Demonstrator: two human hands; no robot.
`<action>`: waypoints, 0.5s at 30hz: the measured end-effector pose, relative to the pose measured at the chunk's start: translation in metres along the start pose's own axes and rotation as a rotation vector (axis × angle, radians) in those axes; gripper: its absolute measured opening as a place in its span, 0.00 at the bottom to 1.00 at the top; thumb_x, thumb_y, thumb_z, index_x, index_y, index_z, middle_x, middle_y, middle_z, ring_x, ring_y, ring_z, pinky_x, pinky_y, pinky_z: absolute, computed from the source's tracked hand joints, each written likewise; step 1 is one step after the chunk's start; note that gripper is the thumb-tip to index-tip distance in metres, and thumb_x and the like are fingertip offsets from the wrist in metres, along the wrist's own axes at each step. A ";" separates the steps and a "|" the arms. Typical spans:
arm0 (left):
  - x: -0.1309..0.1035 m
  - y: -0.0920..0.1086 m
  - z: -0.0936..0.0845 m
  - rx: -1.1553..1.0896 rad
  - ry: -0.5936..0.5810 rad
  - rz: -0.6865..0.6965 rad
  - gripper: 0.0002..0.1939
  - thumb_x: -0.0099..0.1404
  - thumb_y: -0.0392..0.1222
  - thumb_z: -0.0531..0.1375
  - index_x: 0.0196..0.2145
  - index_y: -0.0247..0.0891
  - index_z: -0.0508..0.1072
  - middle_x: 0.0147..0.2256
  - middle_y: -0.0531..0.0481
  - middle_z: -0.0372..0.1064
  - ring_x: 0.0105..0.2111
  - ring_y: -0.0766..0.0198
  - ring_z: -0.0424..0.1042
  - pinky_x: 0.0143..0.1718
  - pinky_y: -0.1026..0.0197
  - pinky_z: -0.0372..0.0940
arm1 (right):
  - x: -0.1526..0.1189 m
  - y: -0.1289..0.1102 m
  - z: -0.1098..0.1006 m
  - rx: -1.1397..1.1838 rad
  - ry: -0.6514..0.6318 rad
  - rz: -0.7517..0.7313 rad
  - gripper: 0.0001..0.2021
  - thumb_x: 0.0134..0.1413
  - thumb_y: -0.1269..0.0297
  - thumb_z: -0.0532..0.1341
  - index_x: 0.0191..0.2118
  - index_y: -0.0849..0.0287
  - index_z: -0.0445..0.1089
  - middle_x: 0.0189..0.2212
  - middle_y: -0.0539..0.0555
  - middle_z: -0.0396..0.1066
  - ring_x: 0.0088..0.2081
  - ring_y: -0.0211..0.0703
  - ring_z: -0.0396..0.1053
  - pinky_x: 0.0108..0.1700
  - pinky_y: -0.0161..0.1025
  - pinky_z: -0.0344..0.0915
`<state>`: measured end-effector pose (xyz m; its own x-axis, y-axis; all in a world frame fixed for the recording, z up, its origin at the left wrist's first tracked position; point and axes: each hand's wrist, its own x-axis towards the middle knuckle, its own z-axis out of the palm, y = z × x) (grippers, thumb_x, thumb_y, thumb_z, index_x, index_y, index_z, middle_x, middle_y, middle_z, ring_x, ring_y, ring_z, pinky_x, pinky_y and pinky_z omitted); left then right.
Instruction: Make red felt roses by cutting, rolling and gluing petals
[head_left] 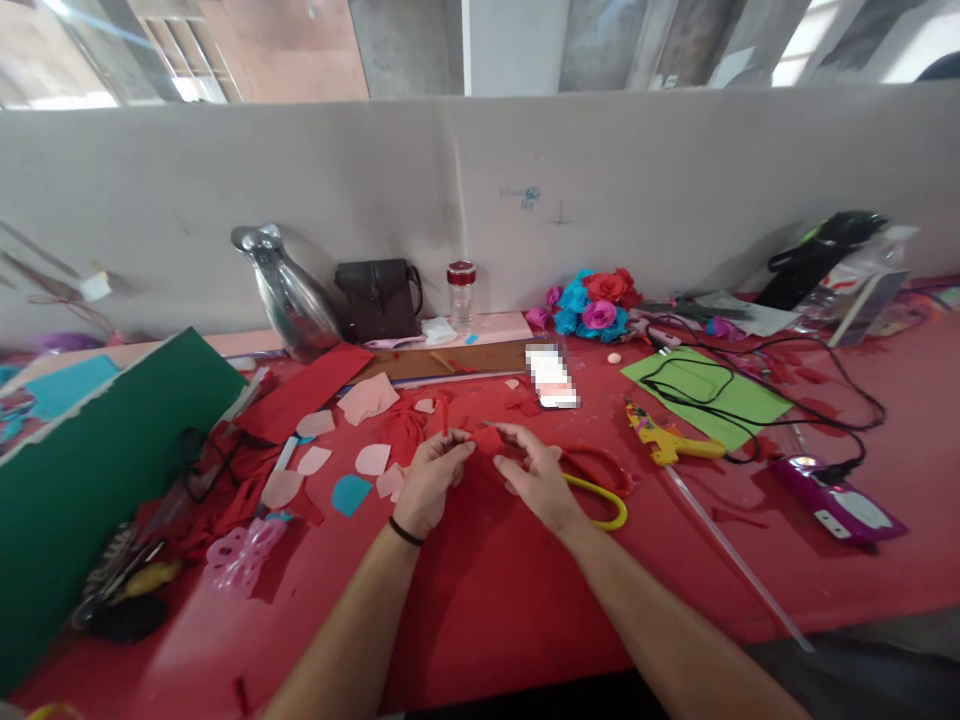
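Near the middle of the red-covered table, a small red paper piece (487,442) is held between both hands. My left hand (436,478) pinches its left edge with thumb and fingers; a black band circles that wrist. On the piece's right side, my right hand (536,472) grips with its fingers closed. Scissors with a yellow and a red handle (609,508) lie partly behind my right hand. Pink petal-shaped pieces (373,459) and a blue one (351,494) are scattered to the left of my left hand.
A yellow glue gun (675,445) lies right beside a green sheet (739,395) crossed by black cables. Further right is a purple power strip (844,505). Behind stand paper flowers (596,303), a phone (551,376), a jar (461,300) and a metal flask (289,300). A green board (112,480) rises at left.
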<state>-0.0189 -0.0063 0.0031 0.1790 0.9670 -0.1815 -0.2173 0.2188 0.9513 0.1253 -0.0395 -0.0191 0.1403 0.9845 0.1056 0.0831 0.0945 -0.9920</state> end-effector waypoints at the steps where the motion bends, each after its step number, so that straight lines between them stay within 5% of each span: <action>1: -0.001 0.000 0.000 0.035 -0.010 -0.002 0.11 0.47 0.43 0.66 0.26 0.35 0.71 0.14 0.62 0.54 0.13 0.77 0.47 0.16 0.68 0.42 | -0.001 -0.003 0.001 0.037 -0.009 0.010 0.17 0.47 0.62 0.60 0.46 0.54 0.69 0.45 0.56 0.73 0.46 0.46 0.70 0.39 0.39 0.70; 4: -0.003 0.001 0.002 0.102 -0.030 0.017 0.12 0.46 0.44 0.67 0.26 0.35 0.72 0.19 0.57 0.62 0.17 0.74 0.55 0.18 0.68 0.46 | -0.001 -0.010 0.002 0.092 -0.007 0.067 0.15 0.47 0.57 0.61 0.42 0.55 0.70 0.36 0.53 0.74 0.36 0.42 0.71 0.30 0.35 0.68; 8: -0.006 0.003 0.002 0.137 -0.054 0.027 0.12 0.48 0.45 0.67 0.28 0.34 0.75 0.20 0.56 0.64 0.18 0.73 0.55 0.19 0.68 0.49 | -0.001 -0.010 0.001 0.009 0.019 0.089 0.11 0.47 0.55 0.61 0.31 0.57 0.71 0.20 0.47 0.65 0.21 0.36 0.61 0.21 0.32 0.61; 15: -0.007 0.002 0.003 0.156 -0.025 0.099 0.09 0.47 0.44 0.67 0.24 0.37 0.75 0.23 0.51 0.69 0.24 0.66 0.64 0.25 0.66 0.56 | -0.002 -0.003 0.004 -0.106 0.072 -0.028 0.11 0.50 0.54 0.60 0.30 0.56 0.71 0.21 0.48 0.66 0.25 0.39 0.64 0.23 0.33 0.62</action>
<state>-0.0181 -0.0130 0.0071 0.1889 0.9787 -0.0806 -0.0835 0.0977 0.9917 0.1208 -0.0411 -0.0163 0.2067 0.9682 0.1412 0.1908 0.1016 -0.9763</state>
